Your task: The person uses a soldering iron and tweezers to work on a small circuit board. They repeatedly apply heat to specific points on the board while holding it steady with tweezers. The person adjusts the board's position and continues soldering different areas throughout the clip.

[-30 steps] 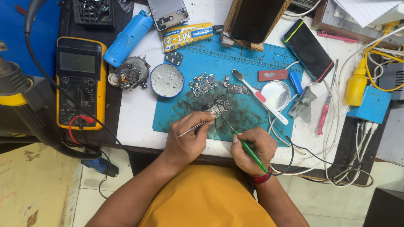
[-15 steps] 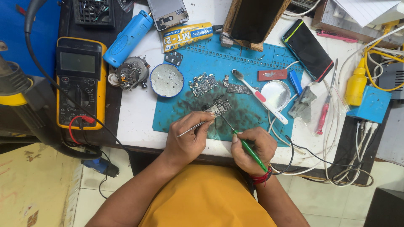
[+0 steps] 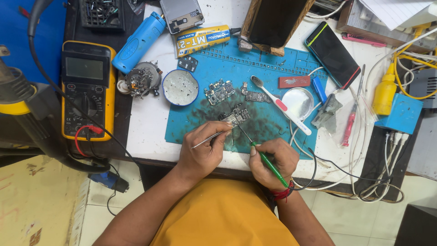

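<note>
The left hand (image 3: pixel 203 150), fingers curled, pinches metal tweezers (image 3: pixel 210 139) at a small circuit board (image 3: pixel 236 115) lying on the blue mat (image 3: pixel 191 120). The right hand (image 3: pixel 271 160) grips a green-handled soldering iron (image 3: pixel 264 158), tip angled toward the board.

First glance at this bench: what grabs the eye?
The blue work mat at centre, smudged dark, where the left hand holds tweezers and the right hand a green-handled iron, both aimed at a small circuit board. At far left lies a yellow multimeter; a white and red toothbrush lies right of the board.
</note>
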Motion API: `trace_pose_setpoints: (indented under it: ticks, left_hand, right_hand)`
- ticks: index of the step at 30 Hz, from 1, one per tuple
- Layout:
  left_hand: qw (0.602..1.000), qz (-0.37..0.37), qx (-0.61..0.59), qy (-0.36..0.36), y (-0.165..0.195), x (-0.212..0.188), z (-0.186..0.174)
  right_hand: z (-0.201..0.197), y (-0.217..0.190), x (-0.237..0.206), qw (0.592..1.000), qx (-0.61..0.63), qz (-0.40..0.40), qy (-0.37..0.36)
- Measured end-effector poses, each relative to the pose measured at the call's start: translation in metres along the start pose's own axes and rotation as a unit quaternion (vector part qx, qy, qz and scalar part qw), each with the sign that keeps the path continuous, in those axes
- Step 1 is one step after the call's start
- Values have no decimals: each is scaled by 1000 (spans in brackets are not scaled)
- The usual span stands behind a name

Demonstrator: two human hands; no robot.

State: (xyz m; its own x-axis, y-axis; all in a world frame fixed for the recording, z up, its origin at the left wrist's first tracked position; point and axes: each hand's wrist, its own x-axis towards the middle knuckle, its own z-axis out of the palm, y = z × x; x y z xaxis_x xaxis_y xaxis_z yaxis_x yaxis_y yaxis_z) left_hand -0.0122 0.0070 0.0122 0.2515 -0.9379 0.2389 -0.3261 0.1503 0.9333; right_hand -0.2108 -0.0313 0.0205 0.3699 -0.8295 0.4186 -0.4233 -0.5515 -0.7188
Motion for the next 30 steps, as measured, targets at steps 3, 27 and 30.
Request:
trace_pose_setpoints:
  ticks: [3,27,30]
  left_hand:
    - [1000,-4,3,-3,1,0,-1]
    - [1000,9,9,-3,0,0,-1]
    - [1000,11,11,-1,0,1,-1]
  right_hand:
    - [0,0,0,1000,1,-3,5]
    - [1,0,0,1000,-1,-6,6]
    - [1,-1,-1,1000,-3,2,13]
